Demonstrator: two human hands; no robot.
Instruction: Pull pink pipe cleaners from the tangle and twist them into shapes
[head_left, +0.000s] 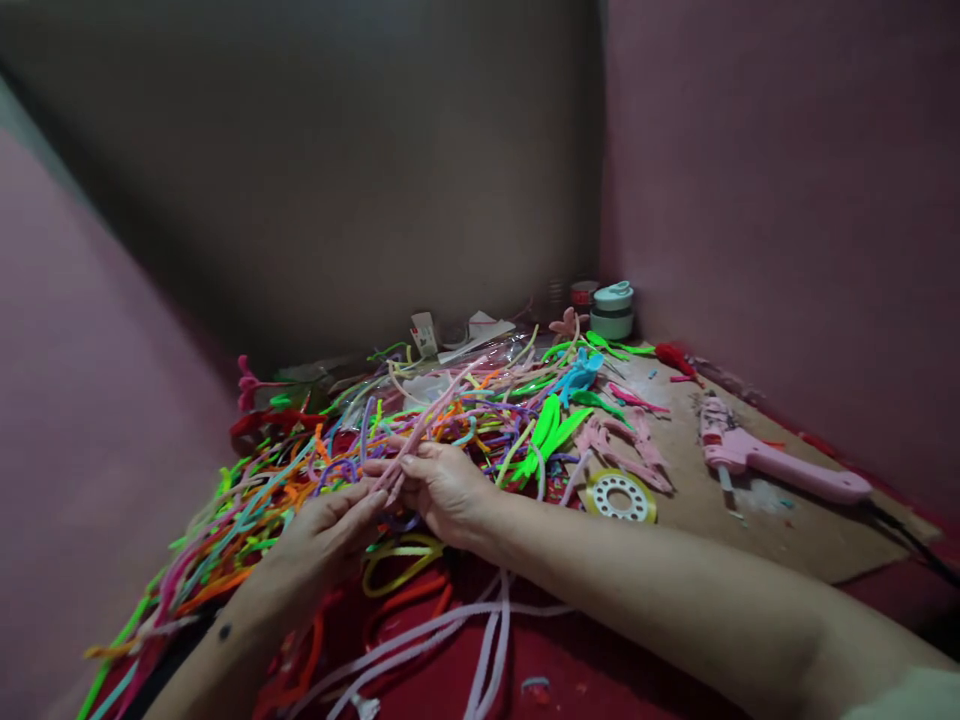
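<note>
Between my two hands is a small bunch of pink pipe cleaners (427, 415), slanting up and to the right. My left hand (330, 520) pinches its lower end with thumb and fingers. My right hand (448, 485) is closed around the bunch just above, close beside the left. Beneath and behind the hands lies a tangled heap of many-coloured pipe cleaners (277, 490). Long pale pink pipe cleaners (491, 650) trail over the red surface below my right forearm. How many strands are in the bunch cannot be made out.
On a brown board (697, 540) at right lie a pink glue gun (787, 470) with a black cord and a yellow tape roll (621, 497). Bright green leaf shapes (551, 440) and a blue piece (579, 375) sit near the heap. A mint container (613, 312) stands at the back.
</note>
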